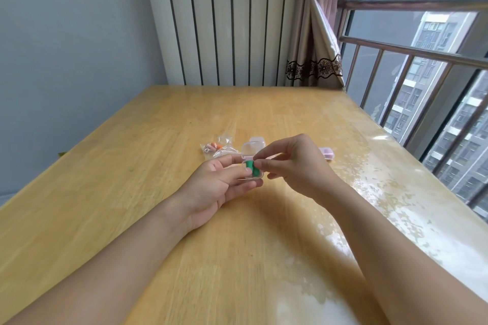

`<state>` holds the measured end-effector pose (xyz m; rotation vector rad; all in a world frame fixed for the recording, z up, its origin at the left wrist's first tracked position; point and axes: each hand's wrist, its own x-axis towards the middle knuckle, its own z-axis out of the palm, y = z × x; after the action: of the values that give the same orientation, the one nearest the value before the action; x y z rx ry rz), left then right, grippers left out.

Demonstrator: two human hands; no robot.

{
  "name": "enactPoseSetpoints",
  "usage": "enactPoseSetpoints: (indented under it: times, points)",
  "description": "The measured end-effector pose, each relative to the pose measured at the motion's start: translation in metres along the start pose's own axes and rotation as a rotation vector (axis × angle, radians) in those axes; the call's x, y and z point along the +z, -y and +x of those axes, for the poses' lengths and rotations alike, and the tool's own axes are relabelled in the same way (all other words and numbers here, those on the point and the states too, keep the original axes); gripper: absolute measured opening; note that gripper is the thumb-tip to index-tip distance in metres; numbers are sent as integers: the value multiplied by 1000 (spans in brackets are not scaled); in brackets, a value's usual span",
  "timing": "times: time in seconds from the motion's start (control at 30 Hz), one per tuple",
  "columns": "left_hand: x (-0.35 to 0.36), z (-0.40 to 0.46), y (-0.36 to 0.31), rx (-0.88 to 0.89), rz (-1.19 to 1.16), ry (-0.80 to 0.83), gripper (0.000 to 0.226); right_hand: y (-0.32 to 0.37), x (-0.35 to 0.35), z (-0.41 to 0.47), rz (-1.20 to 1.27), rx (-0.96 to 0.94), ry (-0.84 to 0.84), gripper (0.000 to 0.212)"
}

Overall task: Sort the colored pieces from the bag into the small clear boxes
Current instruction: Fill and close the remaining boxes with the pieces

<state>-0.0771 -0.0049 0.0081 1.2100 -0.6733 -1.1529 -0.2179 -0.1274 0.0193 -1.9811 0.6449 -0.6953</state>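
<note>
Partly hidden by hands: green pieces, clear box.

A small clear box with its hinged lid standing open is held at the fingertips of both hands, and green pieces sit inside its lower half. Just beyond the grip and to its left, the crinkled clear bag lies flat with orange and pinkish pieces inside. A closed clear box rests directly behind the held one, and another holding pink pieces lies to the right of the grip.
</note>
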Motion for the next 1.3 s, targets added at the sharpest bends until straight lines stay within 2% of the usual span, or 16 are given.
enactPoseSetpoints:
  times: [0.13, 0.27, 0.43, 0.6, 0.7, 0.8, 0.9, 1.07, 1.17, 1.3]
  points:
    - [1, 0, 0, 7, 7, -34, 25, -2, 4, 2, 115, 9, -34, 25]
    - [1, 0, 0, -23, 8, -43, 23, -6, 5, 4, 172, 21, 20, 46]
    - [1, -1, -1, -40, -4, -26, 24, -6, 2, 3, 177, -21, 107, 29]
    - [-1, 0, -4, -53, -98, 4, 25, -5, 0, 2, 175, -43, 116, 16]
    - [-2, -1, -8, -68, -182, 18, 27, -6, -3, 1, 163, -23, 127, 18]
    - [-4, -2, -12, -68, -272, 45, 27, -3, -8, 0, 46, -52, 147, 28]
    - [-5, -3, -12, -45, -214, 44, 29, -3, -7, -1, 7, -103, 174, 43]
    - [-5, -3, -6, -23, 30, 81, 32, -11, -1, 3, -153, -232, 1, 27]
    - [-3, -3, -6, -21, -5, 92, 39, -11, 0, 1, -250, -339, -53, 23]
    - [-2, -3, -6, -7, -50, 99, 30, -10, 3, 0, -302, -420, -101, 24]
